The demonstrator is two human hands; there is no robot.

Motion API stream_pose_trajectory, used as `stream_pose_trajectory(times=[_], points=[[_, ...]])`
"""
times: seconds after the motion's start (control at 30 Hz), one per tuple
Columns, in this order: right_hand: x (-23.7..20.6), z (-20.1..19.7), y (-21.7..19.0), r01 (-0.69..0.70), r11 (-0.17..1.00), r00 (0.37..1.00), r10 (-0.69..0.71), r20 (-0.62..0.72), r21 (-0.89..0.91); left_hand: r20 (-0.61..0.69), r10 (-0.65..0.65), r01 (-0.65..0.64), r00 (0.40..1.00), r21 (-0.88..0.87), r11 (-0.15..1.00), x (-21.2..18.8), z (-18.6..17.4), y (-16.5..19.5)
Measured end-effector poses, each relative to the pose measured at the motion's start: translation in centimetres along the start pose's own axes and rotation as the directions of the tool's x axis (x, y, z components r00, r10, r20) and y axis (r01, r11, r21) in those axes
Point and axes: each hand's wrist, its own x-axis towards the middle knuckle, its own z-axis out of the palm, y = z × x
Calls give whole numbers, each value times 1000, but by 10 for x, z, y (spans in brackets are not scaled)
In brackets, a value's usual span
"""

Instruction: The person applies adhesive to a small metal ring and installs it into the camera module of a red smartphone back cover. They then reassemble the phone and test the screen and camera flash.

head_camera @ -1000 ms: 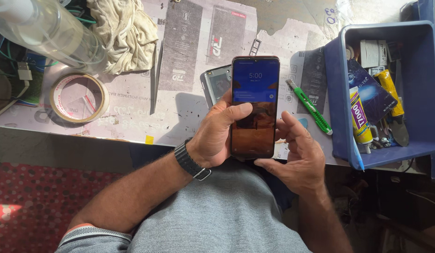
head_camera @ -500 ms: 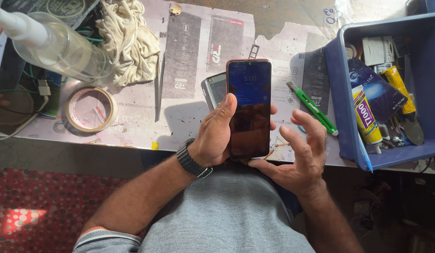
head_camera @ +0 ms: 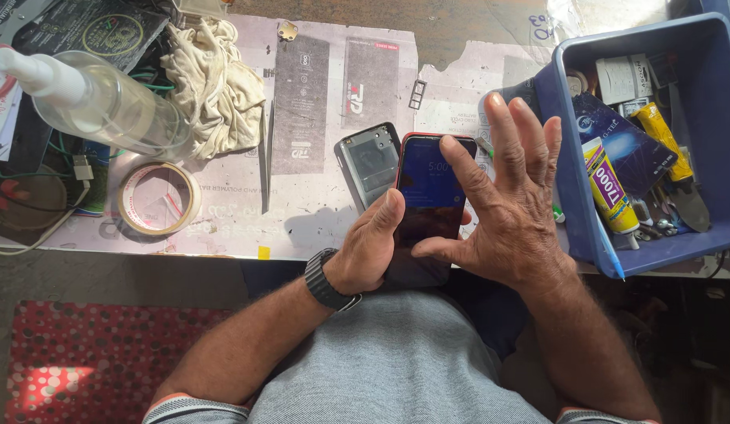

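My left hand [head_camera: 370, 250] grips a smartphone [head_camera: 425, 196] with a lit dark-blue screen, thumb resting on its left edge. A black watch sits on that wrist. My right hand [head_camera: 506, 200] hovers over the right side of the phone with fingers spread wide; its thumb touches the screen near the middle. The phone is held just above the table's near edge, over my lap.
A grey phone back cover [head_camera: 369, 161] lies left of the phone. On the worktable are a tape roll [head_camera: 157, 198], a clear spray bottle [head_camera: 98, 102], a crumpled cloth [head_camera: 214, 82] and film sheets. A blue bin [head_camera: 569, 157] at right holds glue tubes and tools.
My right hand rose from beneath the phone and spread its fingers over its right side, covering the green screwdriver. The phone tilted flatter and the camera moved closer.
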Motion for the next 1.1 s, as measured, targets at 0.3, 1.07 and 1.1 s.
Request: stream_pose_trajectory(times=[0.3, 1.07, 1.1], points=[[-31, -7, -24, 213, 926, 959, -138, -247, 311, -32, -19, 15, 999, -121, 993, -3, -3, 7], [-41, 27, -25, 133, 991, 986, -131, -98, 11, 28, 47, -42, 998, -171, 984, -1, -18, 0], [-39, 27, -25, 131, 991, 986, -129, -102, 8, 21, 46, -43, 999, -140, 989, -1, -18, 0]])
